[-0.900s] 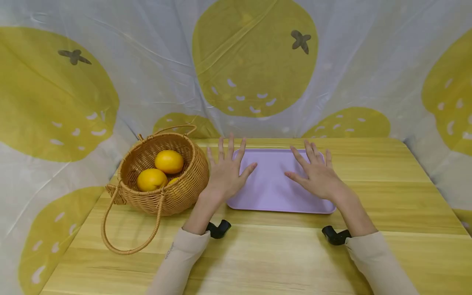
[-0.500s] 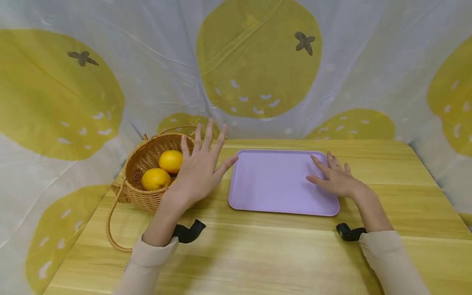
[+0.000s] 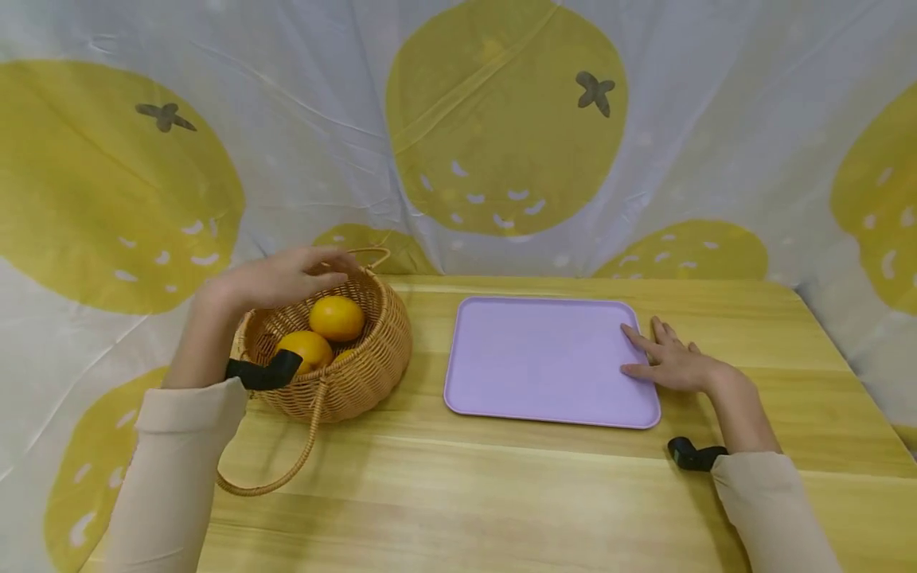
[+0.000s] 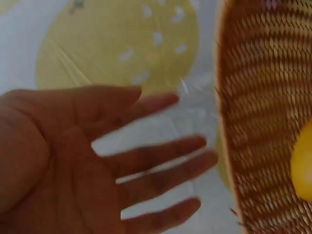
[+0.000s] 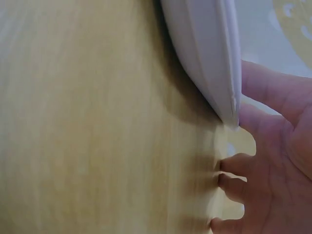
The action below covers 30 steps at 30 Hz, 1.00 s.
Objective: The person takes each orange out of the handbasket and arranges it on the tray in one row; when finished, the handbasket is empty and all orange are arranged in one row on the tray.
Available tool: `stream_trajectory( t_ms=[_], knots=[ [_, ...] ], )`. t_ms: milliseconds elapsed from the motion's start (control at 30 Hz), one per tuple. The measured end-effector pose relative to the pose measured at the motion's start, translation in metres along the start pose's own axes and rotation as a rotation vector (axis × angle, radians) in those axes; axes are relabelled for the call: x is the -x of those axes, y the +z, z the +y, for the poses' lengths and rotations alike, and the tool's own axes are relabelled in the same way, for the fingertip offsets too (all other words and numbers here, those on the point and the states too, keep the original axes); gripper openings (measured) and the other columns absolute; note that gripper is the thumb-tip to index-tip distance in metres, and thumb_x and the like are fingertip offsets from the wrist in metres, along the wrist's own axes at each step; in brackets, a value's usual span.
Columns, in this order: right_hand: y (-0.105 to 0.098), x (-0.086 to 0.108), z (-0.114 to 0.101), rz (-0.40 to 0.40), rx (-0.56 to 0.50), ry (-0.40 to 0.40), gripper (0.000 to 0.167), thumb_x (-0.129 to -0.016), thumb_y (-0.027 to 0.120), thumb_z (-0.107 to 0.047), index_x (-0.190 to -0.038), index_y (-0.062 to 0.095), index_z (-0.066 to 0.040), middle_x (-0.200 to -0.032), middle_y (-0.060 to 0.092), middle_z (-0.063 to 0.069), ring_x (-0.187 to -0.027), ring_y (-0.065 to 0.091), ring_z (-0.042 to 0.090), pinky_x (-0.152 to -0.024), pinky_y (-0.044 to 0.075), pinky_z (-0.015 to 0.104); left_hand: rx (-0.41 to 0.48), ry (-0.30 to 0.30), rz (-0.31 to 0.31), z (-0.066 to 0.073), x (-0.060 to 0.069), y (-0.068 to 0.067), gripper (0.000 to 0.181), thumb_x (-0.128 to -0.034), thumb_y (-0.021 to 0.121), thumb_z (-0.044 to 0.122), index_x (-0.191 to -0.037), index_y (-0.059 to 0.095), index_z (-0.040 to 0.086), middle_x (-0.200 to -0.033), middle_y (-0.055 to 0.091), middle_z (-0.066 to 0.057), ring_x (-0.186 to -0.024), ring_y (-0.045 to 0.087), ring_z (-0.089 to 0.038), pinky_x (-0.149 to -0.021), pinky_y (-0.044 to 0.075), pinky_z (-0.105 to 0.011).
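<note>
My left hand (image 3: 286, 277) hovers over the back left rim of a wicker basket (image 3: 383, 362), fingers extended and holding nothing. In the left wrist view the fingers are spread beside the basket's wall, apart from it. Inside the basket lie yellow lemons (image 3: 337, 318), one partly hidden behind the front rim. My right hand (image 3: 677, 368) is at the right edge of a flat lilac tray (image 3: 540, 358). Its thumb and index finger lie over the tray's rim, while the other fingertips touch the table, as the right wrist view shows. The tray carries nothing.
The basket's looped handle (image 3: 286, 477) hangs down onto the table (image 3: 501, 501) in front. A fabric backdrop (image 3: 494, 255) with printed yellow fruit stands behind the table. Black mounts (image 3: 695, 455) are worn on both wrists.
My left hand has moved left from above the tray to over the basket. The right hand has slid from above the tray to its right edge. Tray and basket stay in place.
</note>
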State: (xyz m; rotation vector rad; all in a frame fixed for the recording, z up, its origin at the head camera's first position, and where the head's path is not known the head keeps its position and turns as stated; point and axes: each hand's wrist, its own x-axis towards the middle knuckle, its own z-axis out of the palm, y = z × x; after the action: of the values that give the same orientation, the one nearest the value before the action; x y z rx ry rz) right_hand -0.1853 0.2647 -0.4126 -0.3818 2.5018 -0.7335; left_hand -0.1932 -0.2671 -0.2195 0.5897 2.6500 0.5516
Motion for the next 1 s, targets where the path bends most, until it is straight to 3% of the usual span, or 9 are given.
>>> stream_trajectory(
  t_ms=[133,267,467,600,733,833,933,1000],
  knots=[
    [0.000,0.001,0.001,-0.002,0.018,0.000,0.088,-0.104,0.055,-0.049,-0.165,0.012,-0.002,-0.162,-0.018,0.042,-0.150,-0.020,0.060,-0.111,-0.011,0.081,0.076,-0.021,-0.130,-0.034,-0.009,-0.005,0.040,-0.1106,0.048,0.021,-0.146,0.055,0.003,-0.153,0.051,-0.022,-0.142,0.045,-0.045,-0.109,0.043,-0.063],
    [0.000,0.001,0.000,0.000,0.013,0.007,0.089,-0.104,0.056,-0.050,-0.165,0.012,-0.002,-0.162,-0.019,0.042,-0.150,-0.021,0.060,-0.111,-0.011,0.081,0.139,-0.065,-0.197,-0.058,-0.026,-0.003,0.041,-0.1091,0.051,0.023,-0.147,0.056,0.007,-0.157,0.048,-0.019,-0.150,0.035,-0.044,-0.115,0.037,-0.063],
    [0.004,0.001,0.000,0.006,-0.005,0.002,0.089,-0.104,0.055,-0.051,-0.165,0.010,-0.004,-0.162,-0.020,0.041,-0.150,-0.022,0.059,-0.110,-0.013,0.081,0.180,-0.128,-0.309,-0.081,-0.045,0.000,0.044,-0.1074,0.053,0.017,-0.149,0.054,0.006,-0.166,0.033,-0.022,-0.156,0.018,-0.047,-0.123,0.023,-0.065],
    [0.005,0.000,0.002,0.012,-0.033,-0.004,0.090,-0.104,0.054,-0.052,-0.165,0.010,-0.004,-0.163,-0.022,0.039,-0.150,-0.024,0.057,-0.110,-0.016,0.080,0.176,-0.166,-0.349,-0.086,-0.049,0.003,0.044,-0.1051,0.054,0.010,-0.149,0.054,0.005,-0.167,0.027,-0.024,-0.156,0.012,-0.049,-0.124,0.019,-0.066],
    [0.004,0.002,0.005,0.013,-0.037,-0.011,0.090,-0.103,0.055,-0.052,-0.165,0.011,-0.004,-0.162,-0.022,0.040,-0.149,-0.024,0.059,-0.109,-0.017,0.080,0.102,-0.160,-0.327,-0.084,-0.051,0.007,0.048,-0.0982,0.058,0.000,-0.146,0.058,0.006,-0.160,0.039,-0.026,-0.150,0.029,-0.048,-0.119,0.031,-0.061],
    [0.003,0.002,0.004,0.008,-0.027,-0.013,0.091,-0.103,0.056,-0.052,-0.165,0.011,-0.003,-0.162,-0.022,0.040,-0.149,-0.023,0.059,-0.110,-0.016,0.080,0.028,-0.184,-0.311,-0.081,-0.052,0.010,0.055,-0.0918,0.062,-0.005,-0.145,0.059,0.009,-0.156,0.043,-0.028,-0.139,0.041,-0.044,-0.106,0.042,-0.051],
    [0.004,0.000,0.003,0.005,-0.015,-0.008,0.091,-0.103,0.056,-0.051,-0.165,0.011,-0.003,-0.163,-0.022,0.039,-0.149,-0.022,0.059,-0.111,-0.015,0.080,-0.040,-0.208,-0.311,-0.081,-0.051,0.012,0.058,-0.0908,0.065,-0.003,-0.147,0.058,0.011,-0.153,0.044,-0.028,-0.129,0.044,-0.039,-0.096,0.043,-0.044],
    [0.004,-0.001,0.003,0.005,-0.014,-0.009,0.091,-0.103,0.057,-0.050,-0.165,0.011,-0.003,-0.163,-0.022,0.039,-0.149,-0.022,0.059,-0.110,-0.015,0.080,-0.043,-0.217,-0.324,-0.082,-0.051,0.014,0.057,-0.0935,0.067,0.003,-0.149,0.056,0.011,-0.149,0.046,-0.029,-0.128,0.047,-0.040,-0.097,0.045,-0.046]
  ],
)
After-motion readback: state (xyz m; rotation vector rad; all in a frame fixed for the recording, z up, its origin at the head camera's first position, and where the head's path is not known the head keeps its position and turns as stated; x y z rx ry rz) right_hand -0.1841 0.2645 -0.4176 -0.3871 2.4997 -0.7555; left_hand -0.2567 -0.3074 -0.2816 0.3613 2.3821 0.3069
